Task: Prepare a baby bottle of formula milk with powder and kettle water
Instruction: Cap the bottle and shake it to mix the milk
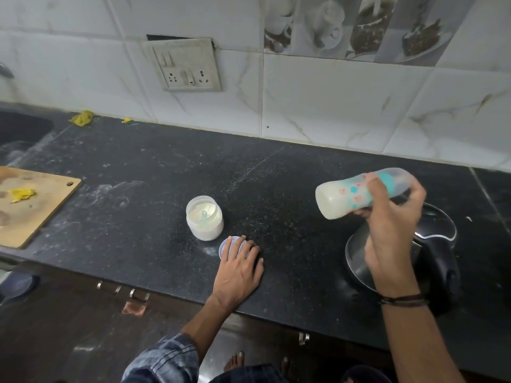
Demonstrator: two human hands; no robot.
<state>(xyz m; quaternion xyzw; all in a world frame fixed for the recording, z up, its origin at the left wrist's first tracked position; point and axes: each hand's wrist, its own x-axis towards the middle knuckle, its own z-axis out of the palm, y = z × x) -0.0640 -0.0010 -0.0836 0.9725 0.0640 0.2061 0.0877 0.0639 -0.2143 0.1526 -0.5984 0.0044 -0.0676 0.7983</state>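
Observation:
My right hand [392, 217] grips a baby bottle [343, 196] full of white milk, held almost on its side above the black counter [138, 167], capped end to the right. Under that hand stands the open kettle [431, 252], steel inside with a black lid and handle. An open jar of formula powder [204, 218] stands mid-counter with a pale scoop inside. My left hand [240, 265] rests with straight fingers on the jar's clear lid [225, 246], which lies flat just in front of the jar.
A wooden cutting board [30, 205] with yellow scraps lies at the left, and a dark sink [19, 131] sits behind it. A switch and socket panel [185, 66] is on the tiled wall. Spilled powder dusts the counter. Drawer handles [124, 291] show below the counter edge.

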